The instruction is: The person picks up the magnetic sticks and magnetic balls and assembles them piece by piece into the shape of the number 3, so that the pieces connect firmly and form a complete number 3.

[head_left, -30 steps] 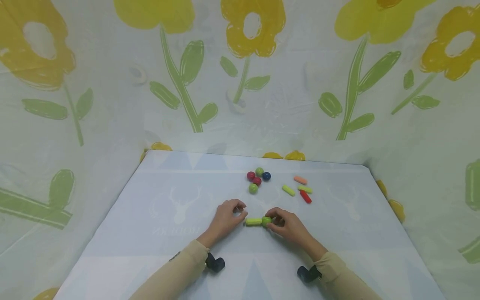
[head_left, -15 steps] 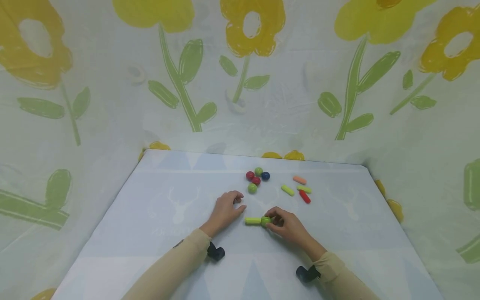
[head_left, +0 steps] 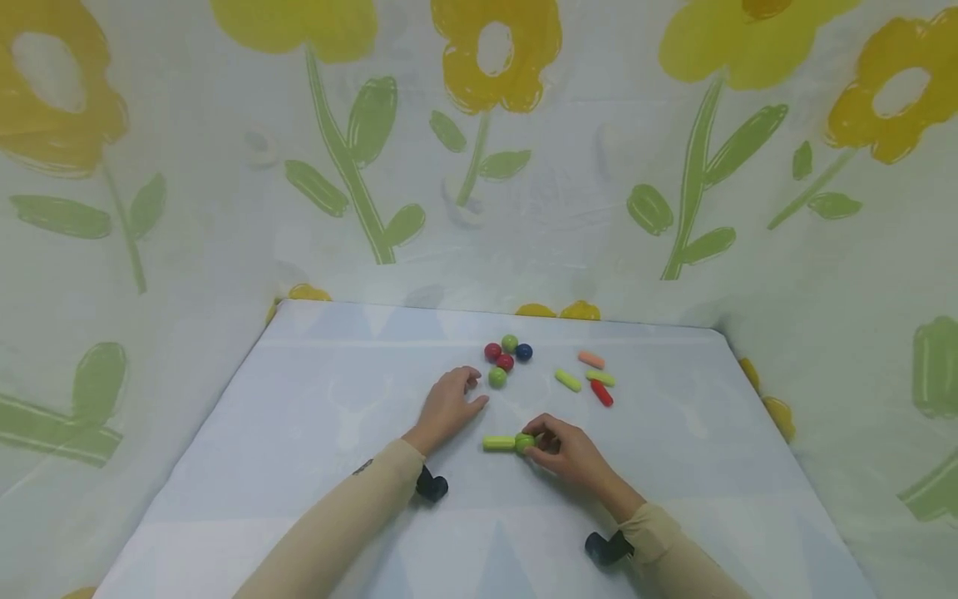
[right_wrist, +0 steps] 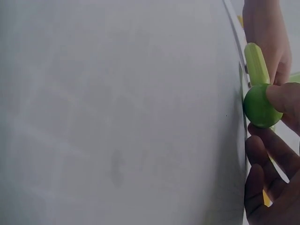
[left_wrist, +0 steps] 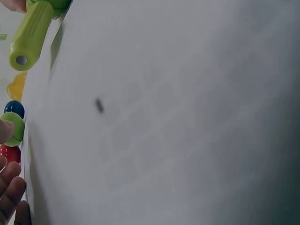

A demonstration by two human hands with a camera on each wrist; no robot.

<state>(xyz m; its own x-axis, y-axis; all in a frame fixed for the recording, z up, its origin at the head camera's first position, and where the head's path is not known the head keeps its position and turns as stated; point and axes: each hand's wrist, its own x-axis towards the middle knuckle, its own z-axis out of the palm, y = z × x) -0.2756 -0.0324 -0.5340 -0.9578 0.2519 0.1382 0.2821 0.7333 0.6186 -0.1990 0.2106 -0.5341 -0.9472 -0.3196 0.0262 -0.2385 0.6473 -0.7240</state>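
Observation:
In the head view my right hand (head_left: 569,456) pinches a green ball (head_left: 525,443) between thumb and fingers. A ribbed yellow-green toy rod (head_left: 498,443) extends left from that ball, end to ball, low over the table. The left wrist view shows a round silver spot on the free end of the rod (left_wrist: 32,40). My left hand (head_left: 445,408) holds nothing; its fingers are extended and relaxed, just left of another green ball (head_left: 497,378) at the near side of a ball cluster. The right wrist view shows my thumb on the pinched ball (right_wrist: 258,105).
Behind that near green ball sit two red balls, one of them a red ball (head_left: 492,352), a second green ball (head_left: 510,343) and a dark blue ball (head_left: 524,353). To their right lie an orange rod (head_left: 591,360), a red rod (head_left: 602,393) and two yellow-green rods. Flowered cloth (head_left: 554,233) walls the table.
My left hand has moved away from the rod's free end, forward toward the ball cluster. My right hand keeps its pinch on the green ball, almost still. The head view has shifted slightly.

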